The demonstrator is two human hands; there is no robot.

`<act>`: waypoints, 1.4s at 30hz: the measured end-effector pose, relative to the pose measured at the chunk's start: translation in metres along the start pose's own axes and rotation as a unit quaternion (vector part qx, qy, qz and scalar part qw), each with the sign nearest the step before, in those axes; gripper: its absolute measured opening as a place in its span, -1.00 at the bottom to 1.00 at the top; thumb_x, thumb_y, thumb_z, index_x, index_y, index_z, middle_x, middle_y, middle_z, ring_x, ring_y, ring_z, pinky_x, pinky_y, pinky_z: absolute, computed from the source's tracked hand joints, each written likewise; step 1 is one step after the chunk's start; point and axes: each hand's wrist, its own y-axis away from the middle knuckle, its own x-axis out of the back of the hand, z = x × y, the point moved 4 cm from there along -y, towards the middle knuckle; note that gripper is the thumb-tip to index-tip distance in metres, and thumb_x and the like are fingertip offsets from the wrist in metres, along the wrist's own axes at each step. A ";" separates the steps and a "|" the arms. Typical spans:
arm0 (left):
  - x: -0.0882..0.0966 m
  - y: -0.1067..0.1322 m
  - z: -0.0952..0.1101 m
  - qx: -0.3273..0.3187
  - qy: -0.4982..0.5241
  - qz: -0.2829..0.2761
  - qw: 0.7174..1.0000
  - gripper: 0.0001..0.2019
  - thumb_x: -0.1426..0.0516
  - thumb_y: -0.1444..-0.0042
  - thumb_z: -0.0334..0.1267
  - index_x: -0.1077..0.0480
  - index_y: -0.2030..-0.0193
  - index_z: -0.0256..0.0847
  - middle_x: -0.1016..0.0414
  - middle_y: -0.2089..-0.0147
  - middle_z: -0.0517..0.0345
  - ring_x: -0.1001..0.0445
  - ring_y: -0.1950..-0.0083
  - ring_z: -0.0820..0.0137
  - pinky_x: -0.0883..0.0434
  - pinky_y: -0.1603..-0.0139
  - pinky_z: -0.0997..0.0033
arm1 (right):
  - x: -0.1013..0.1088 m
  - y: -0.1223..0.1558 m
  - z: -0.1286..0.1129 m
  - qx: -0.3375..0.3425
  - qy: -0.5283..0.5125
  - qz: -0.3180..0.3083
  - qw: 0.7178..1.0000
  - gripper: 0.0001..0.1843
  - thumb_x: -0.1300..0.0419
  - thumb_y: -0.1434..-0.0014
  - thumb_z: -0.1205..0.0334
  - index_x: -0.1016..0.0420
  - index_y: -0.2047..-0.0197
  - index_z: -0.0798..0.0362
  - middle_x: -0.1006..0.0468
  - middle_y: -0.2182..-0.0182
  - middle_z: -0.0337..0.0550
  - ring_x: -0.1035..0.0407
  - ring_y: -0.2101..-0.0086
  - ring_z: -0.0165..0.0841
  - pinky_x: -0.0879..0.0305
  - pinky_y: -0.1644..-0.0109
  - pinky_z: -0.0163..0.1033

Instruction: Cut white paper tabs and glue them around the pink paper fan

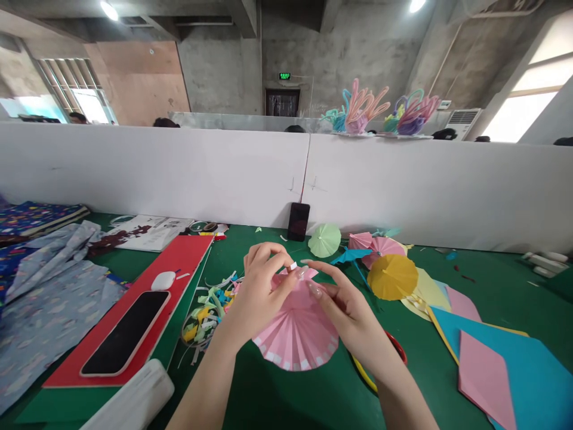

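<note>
My left hand point(262, 289) and my right hand point(347, 310) meet over a pink pleated paper fan point(298, 334), folded like a small umbrella top, above the green table point(313, 394). The left fingers pinch a tiny white piece point(293, 266) at the fan's tip. The right hand's fingers curl and press against the fan's upper edge from the right. Finished paper umbrellas lie just beyond: a green one point(324, 240), pink ones point(380, 246) and a yellow one point(393, 276).
A phone point(125, 340) and a white mouse point(163, 280) lie on a red sheet point(179, 254) at left, with patterned cloth point(49, 298) beside it. Paper scraps point(208, 310) pile near my left wrist. Coloured paper sheets point(487, 352) lie right. A white partition point(286, 173) backs the table; a dark phone point(298, 221) leans on it.
</note>
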 end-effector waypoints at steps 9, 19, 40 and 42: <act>0.016 0.004 0.008 -0.007 0.078 0.047 0.996 -0.51 0.31 -0.36 -0.10 -0.30 0.42 -0.12 -0.28 0.11 0.12 -0.25 -0.06 0.33 -0.22 -0.12 0.22 | 0.006 -0.006 0.002 0.003 0.045 -0.002 0.999 -0.69 -0.03 -0.28 0.04 -0.43 0.31 0.08 -0.32 0.47 -0.24 -0.17 0.45 -0.38 -0.11 0.40 -0.31; -0.009 0.005 0.010 -0.010 0.028 -0.070 0.997 -0.54 0.25 -0.36 -0.17 -0.31 0.48 -0.13 -0.25 0.01 0.14 -0.14 -0.17 0.32 -0.21 -0.15 0.17 | 0.000 0.001 -0.005 0.022 0.027 -0.067 0.997 -0.69 -0.01 -0.32 0.18 -0.48 -0.03 -0.02 -0.50 0.32 -0.20 -0.34 0.30 -0.32 -0.31 0.09 -0.22; -0.008 0.006 0.011 0.006 0.004 -0.099 0.995 -0.62 0.20 -0.35 -0.12 -0.37 0.32 -0.10 -0.22 -0.05 0.14 -0.14 -0.13 0.26 -0.27 -0.10 0.13 | 0.001 0.004 0.001 0.009 0.010 -0.069 0.998 -0.60 0.02 -0.30 0.33 -0.39 -0.15 -0.08 -0.54 0.06 -0.17 -0.40 0.20 -0.30 -0.30 -0.09 -0.08; -0.008 0.006 0.011 0.013 0.000 -0.105 0.994 -0.61 0.18 -0.35 -0.12 -0.39 0.33 -0.11 -0.22 -0.05 0.13 -0.13 -0.13 0.26 -0.28 -0.08 0.13 | 0.001 0.003 0.001 0.016 0.009 -0.068 0.998 -0.59 0.02 -0.29 0.36 -0.39 -0.16 -0.07 -0.53 0.03 -0.16 -0.41 0.14 -0.28 -0.29 -0.11 -0.08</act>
